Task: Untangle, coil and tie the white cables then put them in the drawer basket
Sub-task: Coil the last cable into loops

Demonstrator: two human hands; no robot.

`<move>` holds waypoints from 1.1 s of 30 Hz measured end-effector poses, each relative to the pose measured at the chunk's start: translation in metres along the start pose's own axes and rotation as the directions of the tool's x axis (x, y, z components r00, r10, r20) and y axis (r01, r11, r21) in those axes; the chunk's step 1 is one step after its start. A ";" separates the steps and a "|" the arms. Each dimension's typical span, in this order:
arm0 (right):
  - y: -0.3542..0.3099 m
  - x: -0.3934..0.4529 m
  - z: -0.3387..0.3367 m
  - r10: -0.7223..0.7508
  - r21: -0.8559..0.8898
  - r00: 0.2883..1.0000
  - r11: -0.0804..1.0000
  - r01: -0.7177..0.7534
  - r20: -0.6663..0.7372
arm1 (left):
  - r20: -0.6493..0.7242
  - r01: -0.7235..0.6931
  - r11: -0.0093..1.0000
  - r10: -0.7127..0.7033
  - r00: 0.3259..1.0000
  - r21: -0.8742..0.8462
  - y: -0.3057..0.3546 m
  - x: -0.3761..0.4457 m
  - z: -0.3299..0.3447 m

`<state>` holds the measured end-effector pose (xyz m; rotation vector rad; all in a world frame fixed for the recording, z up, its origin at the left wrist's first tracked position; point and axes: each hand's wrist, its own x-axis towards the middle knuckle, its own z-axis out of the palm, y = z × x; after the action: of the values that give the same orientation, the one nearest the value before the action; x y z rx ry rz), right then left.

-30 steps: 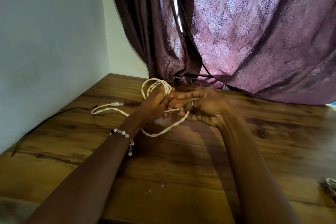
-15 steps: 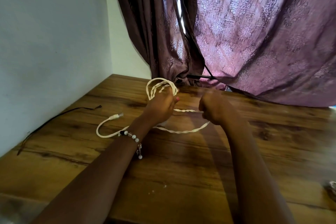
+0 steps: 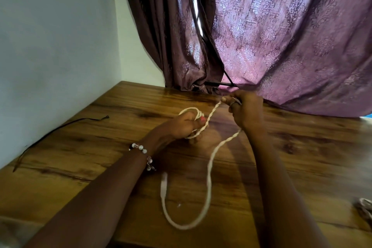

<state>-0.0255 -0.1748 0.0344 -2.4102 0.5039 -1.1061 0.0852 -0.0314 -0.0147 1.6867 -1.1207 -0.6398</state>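
A white braided cable (image 3: 209,169) lies partly coiled on the wooden table (image 3: 100,167). My left hand (image 3: 181,126) is closed around the small coil of loops near the table's middle. My right hand (image 3: 245,108), farther back and to the right, pinches a strand and holds it taut up from the coil. From the right hand the free tail hangs down in a long loop toward the near edge, and its plug end (image 3: 164,181) rests beside my left forearm. No drawer basket is in view.
A thin black wire (image 3: 60,127) runs along the wall at the left. Purple curtains (image 3: 281,46) hang onto the table's back edge. Another pale cable bundle (image 3: 364,207) shows at the right edge. The wall closes off the left side.
My right hand has pulled the strand up and back to the right. The cable's tail with the plug has swung from the left of my left hand to the near side.
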 end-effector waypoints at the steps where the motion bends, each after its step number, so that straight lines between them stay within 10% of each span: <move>1: -0.004 -0.001 0.000 -0.046 0.039 0.999 0.998 0.046 -0.011 | 0.030 0.004 0.996 -0.002 1.000 -0.091 0.003 -0.001 0.003; 6: -0.012 0.000 0.003 -0.141 0.227 0.984 0.960 0.163 -0.109 | 0.101 0.075 0.882 -0.032 0.994 -0.465 0.007 -0.003 0.003; 16: -0.007 0.001 0.001 -0.143 0.388 0.981 0.903 0.185 -0.133 | 0.072 -0.045 0.796 0.111 0.991 -0.604 0.011 -0.005 0.000; 24: 0.020 -0.001 -0.001 -0.032 0.183 0.940 0.983 -0.033 0.341 | -0.043 -0.076 0.483 0.079 0.996 -0.872 0.008 -0.009 -0.040; 28: 0.018 -0.001 0.009 -0.041 -0.113 0.950 0.990 0.080 0.309 | 0.046 -0.024 0.404 0.164 0.985 -0.915 0.007 -0.008 -0.041; 33: -0.017 -0.010 0.030 -0.003 0.426 0.936 0.891 -0.157 0.352 | 0.174 0.087 0.373 0.208 0.963 -0.924 0.007 -0.008 -0.030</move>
<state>-0.0063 -0.1487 0.0194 -2.0825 0.1946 -0.6496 0.1031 -0.0117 0.0031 0.5346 -0.7024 -1.1999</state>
